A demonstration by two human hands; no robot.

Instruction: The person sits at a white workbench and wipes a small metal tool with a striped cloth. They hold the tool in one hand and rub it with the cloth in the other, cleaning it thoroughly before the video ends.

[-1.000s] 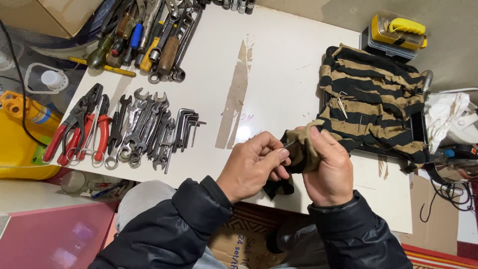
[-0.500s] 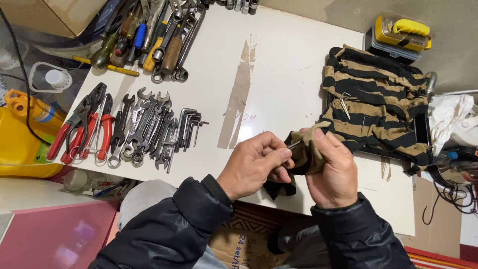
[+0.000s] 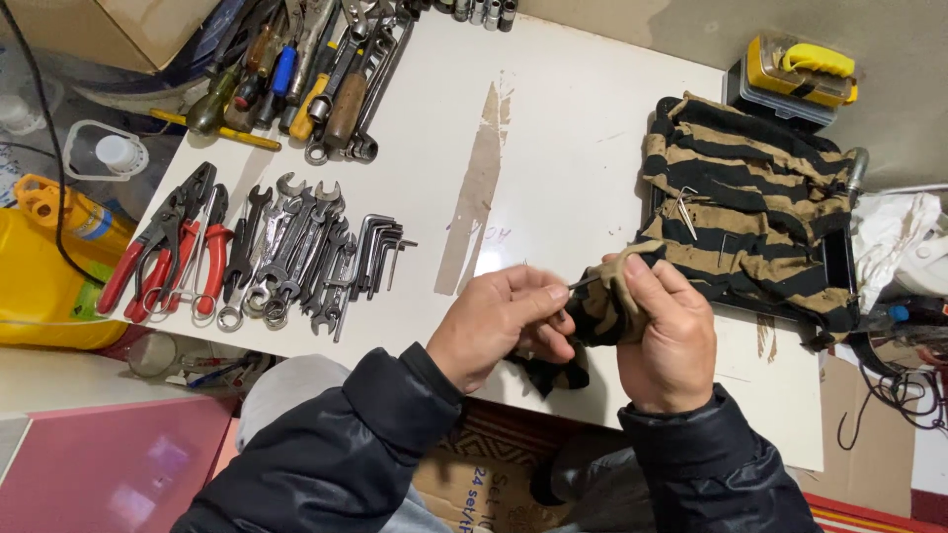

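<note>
My left hand point(image 3: 506, 324) pinches the end of a thin metal hex key point(image 3: 583, 281) at the white table's front edge. My right hand point(image 3: 667, 331) is closed around a corner of the black-and-tan striped cloth point(image 3: 750, 212), wrapping it over the other end of the hex key. Most of the cloth lies spread on a dark tray at the right, with another small hex key point(image 3: 683, 209) resting on it. A dark end of the cloth hangs below my hands.
Pliers with red handles point(image 3: 163, 247), a row of wrenches point(image 3: 286, 252) and hex keys point(image 3: 375, 252) lie at the left. Screwdrivers point(image 3: 296, 69) are piled at the back left. A yellow case point(image 3: 800, 69) sits back right, a yellow jug point(image 3: 44, 266) at far left.
My left hand has drawn slightly left, exposing more of the thin hex key out of the cloth in my right hand. The view shifted a little.
</note>
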